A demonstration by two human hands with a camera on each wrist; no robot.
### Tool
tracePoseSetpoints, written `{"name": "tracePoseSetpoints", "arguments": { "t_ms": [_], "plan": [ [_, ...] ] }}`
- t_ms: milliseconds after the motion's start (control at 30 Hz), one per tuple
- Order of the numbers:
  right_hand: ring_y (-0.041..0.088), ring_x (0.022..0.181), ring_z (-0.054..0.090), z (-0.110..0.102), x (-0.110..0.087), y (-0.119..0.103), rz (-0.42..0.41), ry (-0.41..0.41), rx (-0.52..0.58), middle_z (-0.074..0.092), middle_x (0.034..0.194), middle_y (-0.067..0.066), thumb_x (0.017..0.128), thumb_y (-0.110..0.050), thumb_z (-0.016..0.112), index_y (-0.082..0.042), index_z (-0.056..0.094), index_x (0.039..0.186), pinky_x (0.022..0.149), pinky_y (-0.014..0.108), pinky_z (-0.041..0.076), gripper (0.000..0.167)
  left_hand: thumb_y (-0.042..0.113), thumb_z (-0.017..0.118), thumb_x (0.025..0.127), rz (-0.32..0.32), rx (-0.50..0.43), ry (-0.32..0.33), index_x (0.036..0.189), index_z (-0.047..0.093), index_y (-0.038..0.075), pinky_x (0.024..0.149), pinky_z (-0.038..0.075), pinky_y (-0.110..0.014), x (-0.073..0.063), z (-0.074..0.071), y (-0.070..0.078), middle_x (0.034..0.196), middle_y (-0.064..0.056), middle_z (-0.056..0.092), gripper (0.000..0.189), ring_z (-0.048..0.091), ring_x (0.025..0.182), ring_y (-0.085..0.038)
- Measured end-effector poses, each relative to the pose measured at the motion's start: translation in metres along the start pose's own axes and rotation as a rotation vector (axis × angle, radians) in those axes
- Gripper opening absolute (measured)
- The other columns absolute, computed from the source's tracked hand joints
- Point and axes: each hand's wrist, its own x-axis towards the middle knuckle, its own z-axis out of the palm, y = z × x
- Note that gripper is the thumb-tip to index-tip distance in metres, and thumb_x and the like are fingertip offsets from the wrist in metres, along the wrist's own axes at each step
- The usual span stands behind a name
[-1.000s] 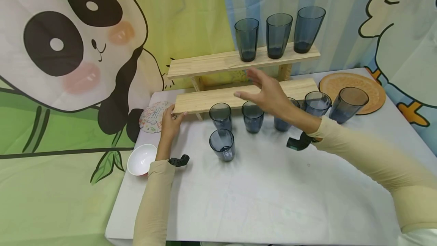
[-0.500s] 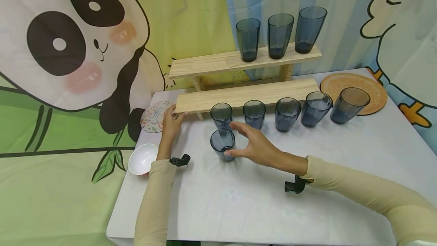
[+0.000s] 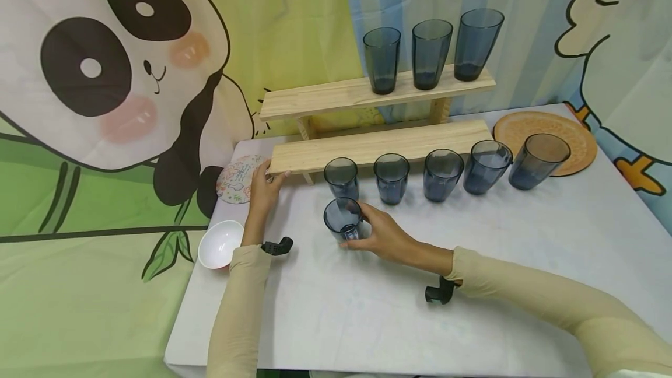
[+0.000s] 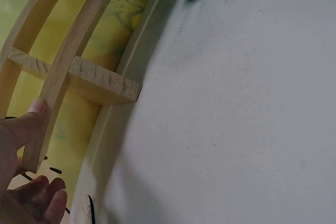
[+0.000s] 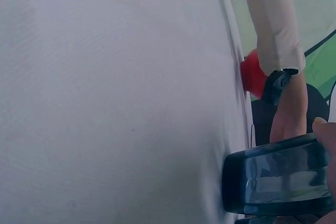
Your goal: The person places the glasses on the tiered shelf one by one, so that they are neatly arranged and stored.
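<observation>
Right hand grips the near glass, which sits just below the centre of the frame; half a second ago its fingers stood spread beside it, so reaching appears to have given way to holding. Whether the glass has left the table I cannot tell. Left of centre, the left hand grips the end of the lower shelf. Beyond, five glasses run from centre to right, and three taller-looking glasses stand at upper right.

A bowl sits near a probably floral disc.
</observation>
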Motion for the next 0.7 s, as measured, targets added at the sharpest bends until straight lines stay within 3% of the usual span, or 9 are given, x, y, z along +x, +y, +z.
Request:
{"name": "tracePoseSetpoints", "arguments": {
  "t_ms": [333, 700],
  "plan": [
    [0.023, 0.142, 0.056, 0.0050, -0.0005, 0.0026, -0.023, 0.051, 0.056, 0.059, 0.150, 0.004, 0.083, -0.034, 0.092, -0.015, 0.049, 0.156, 0.118, 0.031, 0.045, 0.087, 0.037, 0.072, 0.102, 0.005, -0.012, 0.001, 0.163, 0.035, 0.005, 0.120, 0.044, -0.051, -0.0021, -0.0001, 0.0015, 0.163, -0.023, 0.036, 0.077, 0.046, 0.145, -0.044],
    [0.022, 0.142, 0.055, 0.0044, -0.0006, 0.0007, -0.041, 0.059, 0.066, 0.060, 0.151, 0.004, 0.084, -0.027, 0.092, -0.015, 0.050, 0.155, 0.118, 0.030, 0.045, 0.084, 0.036, 0.072, 0.102, 0.015, 0.000, 0.008, 0.162, 0.037, 0.005, 0.119, 0.044, -0.053, -0.0012, -0.0005, -0.0003, 0.161, -0.024, 0.038, 0.076, 0.047, 0.144, -0.045]
  ]
}}
